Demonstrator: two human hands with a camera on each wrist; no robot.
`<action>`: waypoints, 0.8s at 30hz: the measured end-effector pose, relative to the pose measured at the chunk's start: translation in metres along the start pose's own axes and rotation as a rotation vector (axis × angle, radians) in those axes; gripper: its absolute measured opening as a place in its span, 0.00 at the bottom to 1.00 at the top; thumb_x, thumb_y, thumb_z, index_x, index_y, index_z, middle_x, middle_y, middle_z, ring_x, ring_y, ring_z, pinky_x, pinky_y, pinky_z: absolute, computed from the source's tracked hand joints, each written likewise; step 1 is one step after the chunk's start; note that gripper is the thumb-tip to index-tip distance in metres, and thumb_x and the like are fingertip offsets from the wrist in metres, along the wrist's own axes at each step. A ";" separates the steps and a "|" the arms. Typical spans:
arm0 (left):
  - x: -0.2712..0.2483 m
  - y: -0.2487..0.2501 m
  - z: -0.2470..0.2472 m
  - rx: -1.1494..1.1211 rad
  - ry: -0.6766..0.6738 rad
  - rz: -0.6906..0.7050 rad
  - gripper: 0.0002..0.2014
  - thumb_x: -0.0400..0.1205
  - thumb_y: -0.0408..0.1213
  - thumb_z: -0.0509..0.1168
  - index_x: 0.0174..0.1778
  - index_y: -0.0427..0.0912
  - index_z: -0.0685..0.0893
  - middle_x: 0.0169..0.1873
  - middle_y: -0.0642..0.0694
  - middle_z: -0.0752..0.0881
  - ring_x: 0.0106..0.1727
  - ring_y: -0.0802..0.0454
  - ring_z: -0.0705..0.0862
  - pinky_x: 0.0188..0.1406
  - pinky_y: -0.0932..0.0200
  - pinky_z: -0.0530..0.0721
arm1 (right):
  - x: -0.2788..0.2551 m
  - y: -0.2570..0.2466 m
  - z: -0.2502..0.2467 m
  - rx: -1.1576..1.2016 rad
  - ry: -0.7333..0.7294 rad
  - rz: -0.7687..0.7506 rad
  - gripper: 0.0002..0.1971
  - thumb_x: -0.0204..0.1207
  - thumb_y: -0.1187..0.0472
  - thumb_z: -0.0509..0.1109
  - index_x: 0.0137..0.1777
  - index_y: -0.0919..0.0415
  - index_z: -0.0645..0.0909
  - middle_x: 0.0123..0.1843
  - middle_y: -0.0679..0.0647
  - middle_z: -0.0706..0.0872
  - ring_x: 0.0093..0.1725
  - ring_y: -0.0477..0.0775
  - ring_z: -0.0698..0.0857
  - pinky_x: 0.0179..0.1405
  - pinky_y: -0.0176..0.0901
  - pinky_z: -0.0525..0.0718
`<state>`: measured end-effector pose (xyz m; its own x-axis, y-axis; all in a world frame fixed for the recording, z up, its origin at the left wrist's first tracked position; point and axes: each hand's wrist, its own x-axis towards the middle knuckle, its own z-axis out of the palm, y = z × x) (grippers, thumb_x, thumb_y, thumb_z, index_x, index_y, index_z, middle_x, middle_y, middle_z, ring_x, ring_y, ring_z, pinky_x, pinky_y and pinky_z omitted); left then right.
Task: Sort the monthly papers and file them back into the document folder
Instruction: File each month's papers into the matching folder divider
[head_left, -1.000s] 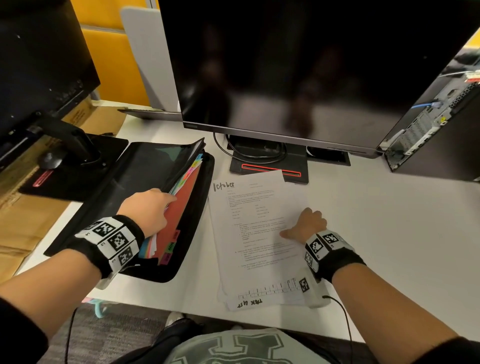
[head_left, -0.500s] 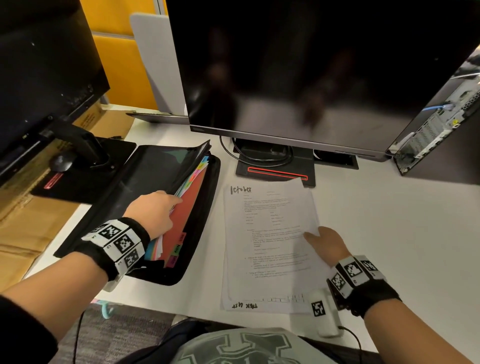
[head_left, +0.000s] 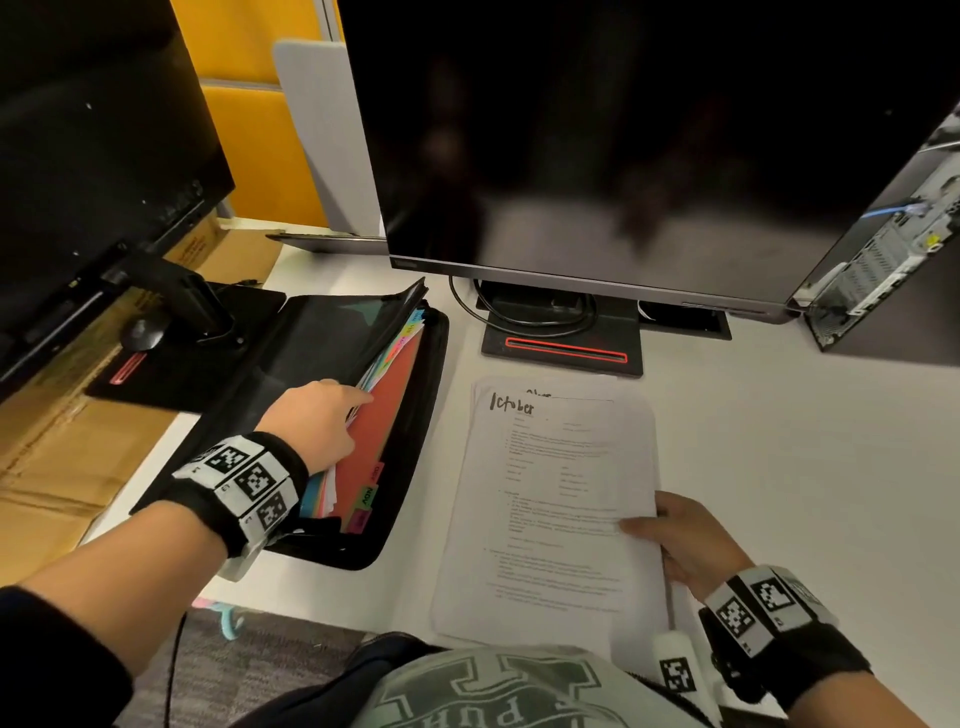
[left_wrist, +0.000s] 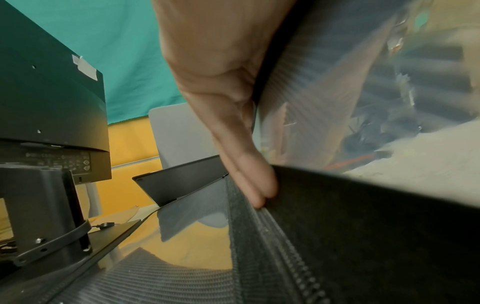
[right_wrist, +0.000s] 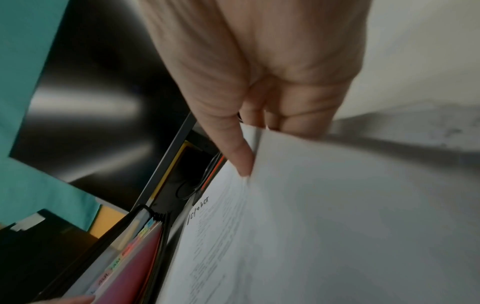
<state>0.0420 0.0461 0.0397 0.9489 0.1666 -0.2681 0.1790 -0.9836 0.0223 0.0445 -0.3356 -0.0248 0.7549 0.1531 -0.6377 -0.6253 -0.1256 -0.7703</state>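
A black zip document folder (head_left: 415, 467) lies open on the white desk, its coloured tabbed dividers (head_left: 395, 358) fanned over a red divider (head_left: 387, 421). My left hand (head_left: 317, 415) reaches into the dividers; its fingers are hidden between the sheets, and the thumb (left_wrist: 249, 181) rests on the folder's black edge (left_wrist: 363, 205). To the right lies a stack of printed papers (head_left: 561, 493), the top one marked "October" (head_left: 511, 404). My right hand (head_left: 675, 535) pinches the right edge of the top sheets (right_wrist: 311, 226), thumb (right_wrist: 239, 156) on top, lifting them slightly.
A large dark monitor (head_left: 623, 145) on a black stand (head_left: 561, 343) stands behind the papers. A second monitor (head_left: 93, 156) stands at the left, a computer case (head_left: 893, 260) at the right. A brown cardboard box (head_left: 62, 467) sits beyond the desk's left edge.
My right hand slid from the middle of the top sheet to the stack's right edge and took hold of it. The left hand stayed in the dividers.
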 end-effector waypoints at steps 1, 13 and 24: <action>0.000 -0.001 -0.001 -0.011 0.003 -0.003 0.29 0.76 0.36 0.65 0.74 0.57 0.72 0.64 0.48 0.78 0.59 0.47 0.81 0.50 0.58 0.81 | 0.000 -0.002 -0.001 -0.007 0.015 -0.033 0.16 0.74 0.74 0.69 0.61 0.69 0.80 0.56 0.64 0.88 0.53 0.62 0.87 0.51 0.53 0.87; -0.009 -0.007 -0.013 -0.050 -0.007 0.052 0.31 0.75 0.34 0.65 0.74 0.59 0.72 0.64 0.47 0.80 0.60 0.47 0.81 0.47 0.62 0.74 | -0.021 -0.058 0.025 0.024 -0.306 -0.153 0.44 0.44 0.51 0.88 0.63 0.66 0.81 0.58 0.60 0.88 0.57 0.61 0.87 0.48 0.45 0.88; -0.028 -0.022 -0.018 -0.097 -0.004 0.145 0.30 0.76 0.35 0.64 0.75 0.58 0.71 0.65 0.47 0.79 0.63 0.47 0.79 0.55 0.61 0.76 | 0.003 -0.082 0.108 -0.009 0.000 -0.175 0.14 0.77 0.75 0.64 0.61 0.73 0.79 0.50 0.60 0.88 0.46 0.55 0.87 0.44 0.40 0.88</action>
<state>0.0160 0.0640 0.0646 0.9656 0.0228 -0.2590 0.0645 -0.9861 0.1534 0.0766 -0.2185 0.0364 0.8522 0.1734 -0.4936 -0.4822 -0.1055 -0.8697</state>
